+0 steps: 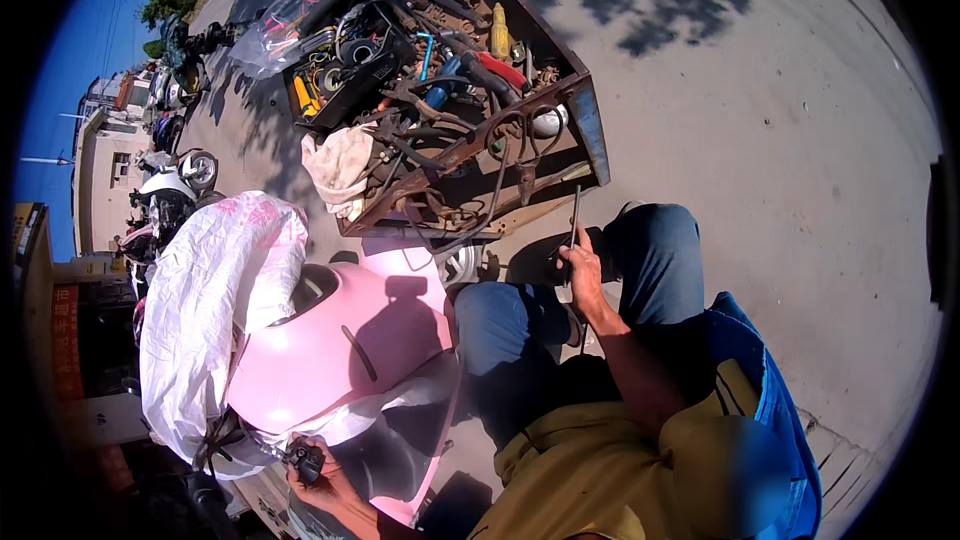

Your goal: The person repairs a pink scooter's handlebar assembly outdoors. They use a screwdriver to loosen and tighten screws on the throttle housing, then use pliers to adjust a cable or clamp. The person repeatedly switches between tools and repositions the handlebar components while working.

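At the lower left, my left hand is closed around a small black part, beside the pink scooter. Its exact kind is hard to make out, and I cannot tell if it is attached to the scooter. Between my knees, my right hand grips a thin dark rod that points up and away from me. What sort of tool it is does not show. A white plastic sack drapes over the scooter's left side.
A rusty metal tool cart stands ahead, heaped with tools, cables and a yellow-handled tool. A cloth hangs at its near left corner. Parked scooters line the left. Concrete ground stretches to the right.
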Demonstrator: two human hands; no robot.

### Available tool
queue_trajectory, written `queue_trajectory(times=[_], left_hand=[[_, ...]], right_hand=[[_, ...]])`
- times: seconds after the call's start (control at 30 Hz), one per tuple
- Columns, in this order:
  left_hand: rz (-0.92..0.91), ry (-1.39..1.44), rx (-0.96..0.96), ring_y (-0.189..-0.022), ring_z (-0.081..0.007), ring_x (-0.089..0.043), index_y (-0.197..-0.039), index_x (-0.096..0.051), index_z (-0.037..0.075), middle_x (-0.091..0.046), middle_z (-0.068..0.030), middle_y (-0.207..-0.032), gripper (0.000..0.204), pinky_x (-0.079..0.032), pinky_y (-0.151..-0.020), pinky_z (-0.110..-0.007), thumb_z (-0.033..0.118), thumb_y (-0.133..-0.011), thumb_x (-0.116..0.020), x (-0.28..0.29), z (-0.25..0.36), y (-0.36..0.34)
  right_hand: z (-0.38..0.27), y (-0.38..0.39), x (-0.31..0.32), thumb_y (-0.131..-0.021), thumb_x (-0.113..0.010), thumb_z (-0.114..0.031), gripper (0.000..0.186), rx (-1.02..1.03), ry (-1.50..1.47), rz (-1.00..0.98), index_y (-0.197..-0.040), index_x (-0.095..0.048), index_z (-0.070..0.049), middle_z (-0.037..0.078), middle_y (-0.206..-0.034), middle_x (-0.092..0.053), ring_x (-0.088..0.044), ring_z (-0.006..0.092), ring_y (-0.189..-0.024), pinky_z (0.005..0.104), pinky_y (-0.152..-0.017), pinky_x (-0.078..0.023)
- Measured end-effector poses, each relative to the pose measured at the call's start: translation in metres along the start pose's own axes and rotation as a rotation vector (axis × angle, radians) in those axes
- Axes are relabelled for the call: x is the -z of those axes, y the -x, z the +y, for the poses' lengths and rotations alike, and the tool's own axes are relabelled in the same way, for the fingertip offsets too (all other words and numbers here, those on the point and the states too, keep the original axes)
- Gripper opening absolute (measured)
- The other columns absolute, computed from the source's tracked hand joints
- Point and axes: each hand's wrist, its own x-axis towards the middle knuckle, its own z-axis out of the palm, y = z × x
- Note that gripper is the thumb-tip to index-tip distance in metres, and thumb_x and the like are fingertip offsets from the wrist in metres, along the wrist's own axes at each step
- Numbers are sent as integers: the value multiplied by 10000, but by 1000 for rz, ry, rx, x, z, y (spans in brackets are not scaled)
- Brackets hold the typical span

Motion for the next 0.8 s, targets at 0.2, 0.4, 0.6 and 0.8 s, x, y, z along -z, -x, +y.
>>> queue_trajectory(times=[0.2,0.4,0.6,0.8], left_hand=[[154,-64,-139,-945,-394,-664,-1160,-568,-76,-648,-304,-1116,389,-592,-865,-478,189,-893,-665,-42,15,6],[53,78,-66,-938,-313,-692,-1138,-547,15,-680,-222,-1070,341,-617,-777,-434,257,-966,-716,-15,-13,-7],[21,290,-63,-930,-335,-676,-1004,-652,105,-654,-237,-1126,151,-603,-770,-439,234,-939,-698,-20,-15,-13],[-225,406,-18,-872,-350,-659,-1028,-676,83,-613,-258,-1160,153,-629,-843,-439,216,-988,-611,-22,-29,-32]], right_hand=[[-119,90,-29,-1074,-437,-528,567,247,204,-379,-1087,-658,-6,36,-840,-565,-501,135,-834,295,-798,-392],[-253,163,-31,-1036,-581,-481,503,341,406,-656,-1115,-638,13,34,-931,-546,-497,81,-774,229,-615,-372],[-312,250,-85,-1071,-567,-147,436,699,-113,-788,-1460,-378,-91,108,-999,-554,-467,97,-620,221,-540,-405],[-182,253,-55,-1091,-567,-255,382,263,281,-715,-1406,-420,-96,15,-883,-524,-416,47,-592,189,-480,-326]])
